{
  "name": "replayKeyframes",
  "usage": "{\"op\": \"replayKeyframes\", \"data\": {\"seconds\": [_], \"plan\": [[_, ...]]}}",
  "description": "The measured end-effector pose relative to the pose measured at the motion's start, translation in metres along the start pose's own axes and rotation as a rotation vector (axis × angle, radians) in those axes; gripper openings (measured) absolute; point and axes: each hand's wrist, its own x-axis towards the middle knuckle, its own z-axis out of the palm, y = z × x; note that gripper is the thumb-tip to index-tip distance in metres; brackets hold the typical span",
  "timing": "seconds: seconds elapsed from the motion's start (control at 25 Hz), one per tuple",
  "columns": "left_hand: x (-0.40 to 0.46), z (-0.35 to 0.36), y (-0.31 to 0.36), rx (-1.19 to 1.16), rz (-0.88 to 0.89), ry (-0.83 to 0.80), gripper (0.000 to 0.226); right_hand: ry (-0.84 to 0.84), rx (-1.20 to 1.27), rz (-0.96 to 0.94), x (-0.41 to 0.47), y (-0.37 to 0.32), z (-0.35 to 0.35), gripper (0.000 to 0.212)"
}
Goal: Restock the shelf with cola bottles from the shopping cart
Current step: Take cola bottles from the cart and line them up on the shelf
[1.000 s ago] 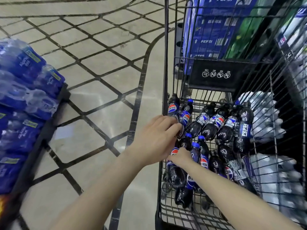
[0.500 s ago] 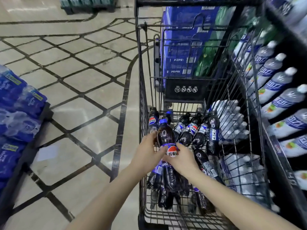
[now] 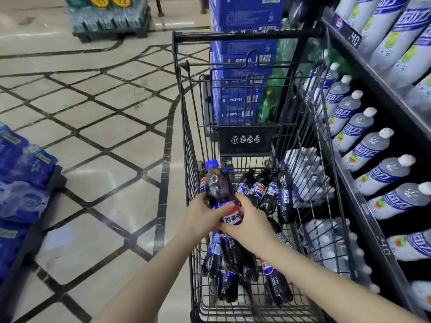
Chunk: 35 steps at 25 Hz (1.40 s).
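- The left hand (image 3: 202, 218) grasps the lower body of a cola bottle (image 3: 220, 194), fingers curled round its left side at the label.
- The right hand (image 3: 250, 223) clasps the same bottle from the right, thumb and fingers wrapped over the label with its white band.
- The held bottle stands nearly upright, blue cap at 12 o'clock, raised above the bottles lying in the shopping cart (image 3: 310, 229), near the cart's left wall.
- Directly under the hands, at 6 o'clock, a cluster of loose cola bottles (image 3: 229, 259) lies on the wire floor of the cart, caps pointing mostly toward the hands.
- At 1 o'clock from the hands, another row of bottles (image 3: 268, 192) leans against the far end of the basket; how many there are is hard to count, as they overlap.
- At 12 o'clock, on the cart's folded seat flap, a black warning plate (image 3: 245, 140) bears four white round symbols.
- Beyond the cart at 12 o'clock stands a stack of blue Pepsi cartons (image 3: 242, 73), with green bottles (image 3: 271, 101) just beside them.
- At 3 o'clock, a black shelf (image 3: 373, 229) runs beside the cart, holding grey-white bottles (image 3: 368, 148) with blue labels and white caps, tilted outward.
- At 9 o'clock, blue shrink-wrapped water packs (image 3: 21, 183) sit on a low dark pallet on the tiled floor (image 3: 105, 113).
- At 11 o'clock, far off, another pallet of green-wrapped packs (image 3: 107, 17) carries yellow price tags.
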Motion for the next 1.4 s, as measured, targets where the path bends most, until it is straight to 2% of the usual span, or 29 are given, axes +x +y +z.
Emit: {"op": "replayKeyframes", "data": {"seconds": [0.08, 0.16, 0.32, 0.44, 0.52, 0.64, 0.88, 1.12, 1.32, 1.4], "plan": [[0.004, -0.007, -0.009, -0.015, -0.029, 0.004, 0.026, -0.133, 0.051, 0.036, 0.008, 0.003, -0.005, 0.063], [0.007, -0.015, -0.019, -0.041, -0.05, 0.01, 0.026, -0.178, 0.105, 0.101, 0.022, 0.018, -0.005, 0.044], [0.008, -0.028, -0.035, -0.013, -0.044, -0.01, 0.024, -0.173, -0.084, 0.326, 0.05, 0.075, 0.02, 0.047], [0.008, -0.032, -0.05, 0.011, -0.029, -0.033, 0.025, -0.194, -0.126, 0.429, 0.06, 0.109, 0.054, 0.042], [0.006, -0.031, -0.06, -0.021, -0.037, -0.046, 0.026, -0.169, -0.122, 0.464, 0.065, 0.124, 0.077, 0.047], [0.001, -0.027, -0.069, -0.074, -0.031, -0.04, 0.025, -0.097, -0.138, 0.498, 0.071, 0.138, 0.101, 0.07], [0.001, -0.022, -0.079, -0.069, 0.008, -0.008, 0.027, -0.061, -0.321, 0.568, 0.08, 0.145, 0.126, 0.097], [0.0, -0.022, -0.084, -0.004, -0.003, 0.012, 0.034, 0.035, -0.149, 0.628, 0.084, 0.15, 0.14, 0.074], [-0.005, -0.02, -0.085, -0.012, -0.021, 0.017, 0.036, 0.01, 0.033, 0.54, 0.082, 0.15, 0.141, 0.087], [-0.007, -0.02, -0.083, -0.029, -0.028, 0.012, 0.036, -0.007, 0.054, 0.493, 0.076, 0.149, 0.131, 0.077]]}}
